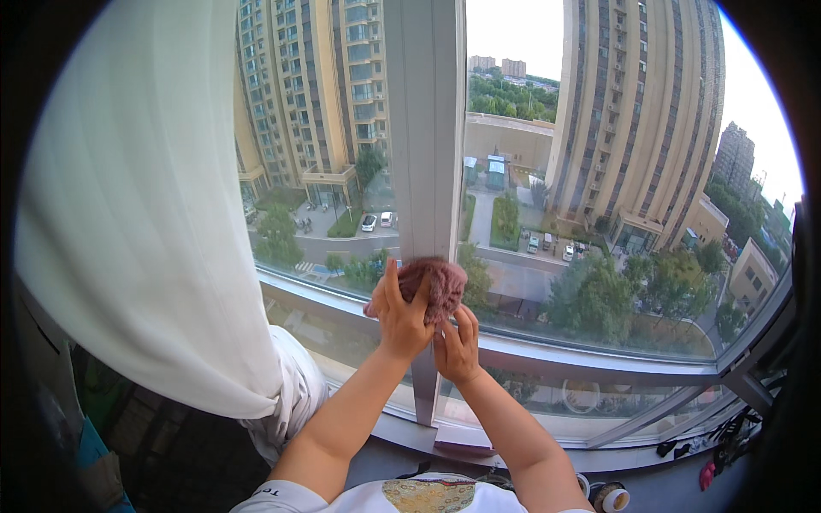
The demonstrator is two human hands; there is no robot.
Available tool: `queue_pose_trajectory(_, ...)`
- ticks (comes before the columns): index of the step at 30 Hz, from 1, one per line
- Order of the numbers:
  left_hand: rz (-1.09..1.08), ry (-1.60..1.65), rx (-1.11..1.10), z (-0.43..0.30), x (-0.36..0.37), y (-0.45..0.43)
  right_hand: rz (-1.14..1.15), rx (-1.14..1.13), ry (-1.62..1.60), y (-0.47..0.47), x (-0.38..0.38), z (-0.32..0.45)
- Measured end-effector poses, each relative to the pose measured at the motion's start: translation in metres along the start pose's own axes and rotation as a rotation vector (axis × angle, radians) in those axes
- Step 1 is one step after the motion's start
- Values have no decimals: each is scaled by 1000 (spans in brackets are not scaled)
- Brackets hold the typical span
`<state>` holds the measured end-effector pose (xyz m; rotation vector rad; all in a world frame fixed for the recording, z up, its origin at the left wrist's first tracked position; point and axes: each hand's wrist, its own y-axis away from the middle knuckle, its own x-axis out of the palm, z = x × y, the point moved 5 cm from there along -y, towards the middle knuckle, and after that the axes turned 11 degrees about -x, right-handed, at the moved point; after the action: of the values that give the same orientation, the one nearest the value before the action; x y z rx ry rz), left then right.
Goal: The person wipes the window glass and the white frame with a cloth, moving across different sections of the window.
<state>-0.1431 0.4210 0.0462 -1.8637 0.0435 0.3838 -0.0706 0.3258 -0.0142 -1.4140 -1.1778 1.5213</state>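
A crumpled pinkish-brown cloth [442,290] lies against the grey vertical window post [426,141], near its crossing with the horizontal rail. My left hand [403,320] grips the cloth from the left with spread fingers. Just below and to the right, my right hand [458,343] has its bent fingertips at the cloth's lower edge; whether they hold it or only touch it does not show. Window panes stand on both sides of the post.
A long white curtain [147,211] hangs at the left, its bottom bunched. The horizontal window rail [577,360] runs to the right. A small pale box [463,440] sits on the sill below my hands. Small containers [616,500] and dark items stand lower right.
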Motion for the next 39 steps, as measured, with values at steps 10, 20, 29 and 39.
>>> queue_pose_trajectory(10,-47,110,-301,58,14,-8,12,26,12,0,-21,15)
queue_pose_trajectory(20,251,58,-267,87,4,114,63,113,17,42,-25,23)
queue_pose_trajectory(29,70,100,-2,9,18,68,1,214,29,54,-39,24)
queue_pose_trajectory(39,940,1260,-1003,2,41,145,243,240,-167,35,-42,51)
